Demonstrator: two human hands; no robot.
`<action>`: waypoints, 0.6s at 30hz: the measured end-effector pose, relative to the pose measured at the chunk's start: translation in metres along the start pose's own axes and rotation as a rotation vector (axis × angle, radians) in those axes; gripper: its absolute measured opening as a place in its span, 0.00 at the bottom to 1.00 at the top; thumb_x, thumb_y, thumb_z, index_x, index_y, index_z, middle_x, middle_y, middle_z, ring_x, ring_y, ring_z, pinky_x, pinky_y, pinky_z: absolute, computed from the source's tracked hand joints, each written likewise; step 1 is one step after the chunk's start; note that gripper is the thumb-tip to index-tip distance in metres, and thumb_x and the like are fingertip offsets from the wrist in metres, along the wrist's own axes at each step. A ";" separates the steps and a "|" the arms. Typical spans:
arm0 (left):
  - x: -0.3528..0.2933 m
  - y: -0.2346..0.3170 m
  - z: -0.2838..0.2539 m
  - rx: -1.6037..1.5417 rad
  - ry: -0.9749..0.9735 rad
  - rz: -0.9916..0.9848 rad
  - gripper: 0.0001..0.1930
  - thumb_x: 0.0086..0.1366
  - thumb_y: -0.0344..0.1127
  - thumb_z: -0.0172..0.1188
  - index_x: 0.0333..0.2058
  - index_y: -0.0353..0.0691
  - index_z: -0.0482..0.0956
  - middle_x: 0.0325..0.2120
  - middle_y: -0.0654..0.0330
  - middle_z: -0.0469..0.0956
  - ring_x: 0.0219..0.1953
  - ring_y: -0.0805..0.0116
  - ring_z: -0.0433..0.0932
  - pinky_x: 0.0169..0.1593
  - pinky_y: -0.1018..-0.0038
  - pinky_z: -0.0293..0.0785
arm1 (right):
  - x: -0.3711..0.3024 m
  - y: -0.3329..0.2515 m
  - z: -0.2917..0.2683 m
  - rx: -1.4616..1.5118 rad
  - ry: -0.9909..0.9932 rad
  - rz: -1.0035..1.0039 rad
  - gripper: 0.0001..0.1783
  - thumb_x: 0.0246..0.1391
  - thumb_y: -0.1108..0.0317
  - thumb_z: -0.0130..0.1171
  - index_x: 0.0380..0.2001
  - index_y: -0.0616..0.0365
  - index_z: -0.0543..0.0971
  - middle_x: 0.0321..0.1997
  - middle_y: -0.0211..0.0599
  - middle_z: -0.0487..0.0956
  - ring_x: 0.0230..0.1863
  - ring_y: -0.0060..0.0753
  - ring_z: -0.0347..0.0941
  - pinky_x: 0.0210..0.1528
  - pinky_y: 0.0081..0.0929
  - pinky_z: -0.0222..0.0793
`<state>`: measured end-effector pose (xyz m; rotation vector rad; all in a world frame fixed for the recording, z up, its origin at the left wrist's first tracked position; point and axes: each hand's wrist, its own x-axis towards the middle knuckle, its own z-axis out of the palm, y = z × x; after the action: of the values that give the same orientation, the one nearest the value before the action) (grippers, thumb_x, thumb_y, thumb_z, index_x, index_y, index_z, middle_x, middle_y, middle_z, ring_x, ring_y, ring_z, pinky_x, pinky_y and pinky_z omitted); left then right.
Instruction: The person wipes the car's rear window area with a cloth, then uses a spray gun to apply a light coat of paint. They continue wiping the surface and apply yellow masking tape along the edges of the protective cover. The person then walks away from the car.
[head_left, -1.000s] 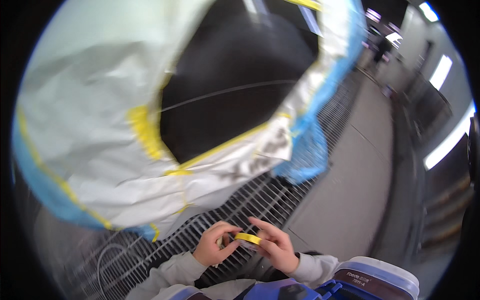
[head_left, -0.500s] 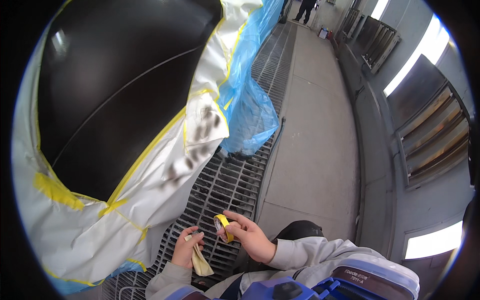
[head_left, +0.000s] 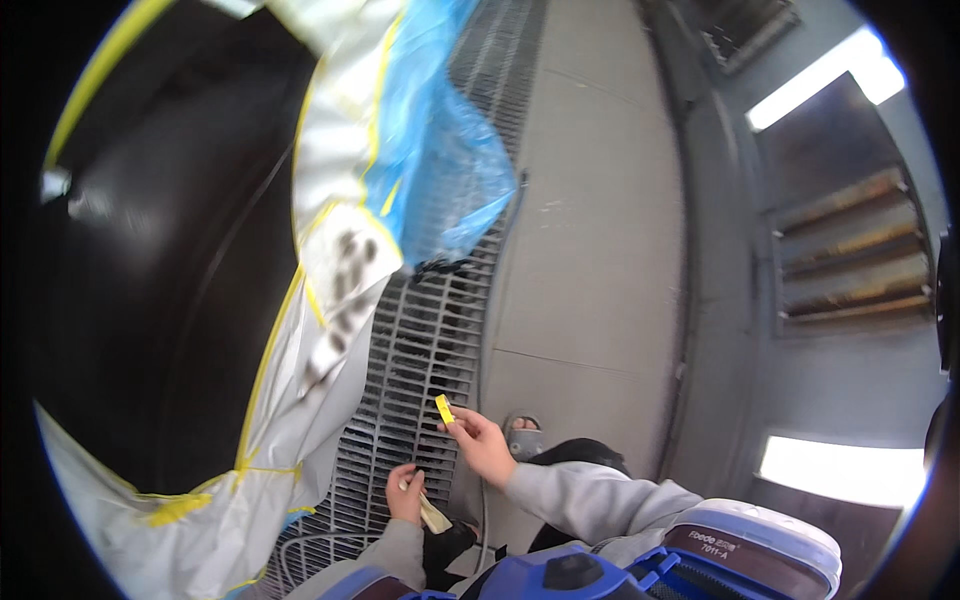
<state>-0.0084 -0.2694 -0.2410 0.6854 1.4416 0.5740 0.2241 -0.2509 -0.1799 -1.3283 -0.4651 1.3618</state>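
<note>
My right hand is closed in a pinch on a roll of yellow masking tape, which shows nearly edge-on. Lower and to the left, my left hand has its fingers curled round a pale cream cloth whose loose end hangs down. Both hands are above the floor grating, apart from each other. Off to the left is a glossy black body panel, edged with yellow tape and white masking sheet. Dark spray marks speckle part of that sheet.
Blue plastic film bulges out beside the sheet over the metal grating. A thin hose runs along the concrete walkway. A slippered foot shows near my right hand. On the right, the grey wall carries a slatted panel.
The view has turned, so the panel and film sit farther left. The tape roll has swung from showing its ring to nearly edge-on. The slippered foot has come into view.
</note>
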 end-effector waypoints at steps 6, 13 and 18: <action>-0.138 0.057 -0.021 0.359 -0.002 -0.106 0.17 0.68 0.24 0.71 0.54 0.37 0.80 0.27 0.62 0.79 0.25 0.73 0.77 0.29 0.73 0.75 | -0.148 -0.038 -0.056 -0.116 0.505 0.419 0.15 0.70 0.68 0.66 0.56 0.60 0.88 0.49 0.34 0.91 0.47 0.24 0.85 0.55 0.27 0.80; -0.160 0.250 -0.041 0.540 -0.291 -0.351 0.18 0.72 0.31 0.70 0.58 0.38 0.80 0.26 0.62 0.77 0.23 0.71 0.76 0.26 0.71 0.77 | -0.383 -0.326 -0.119 -0.699 1.007 -0.081 0.11 0.61 0.68 0.65 0.46 0.53 0.89 0.46 0.48 0.84 0.52 0.59 0.79 0.55 0.52 0.77; -0.082 0.345 0.040 0.827 -0.600 -0.339 0.20 0.72 0.32 0.71 0.60 0.40 0.78 0.31 0.61 0.80 0.27 0.71 0.78 0.32 0.71 0.80 | -0.553 -0.465 -0.187 -1.118 1.721 -0.239 0.17 0.53 0.78 0.68 0.46 0.52 0.89 0.41 0.38 0.83 0.45 0.49 0.78 0.51 0.44 0.74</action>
<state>0.0440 -0.0945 0.0654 1.1044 1.1428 -0.5102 0.4412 -0.6644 0.4016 -2.5986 -0.0721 -0.7022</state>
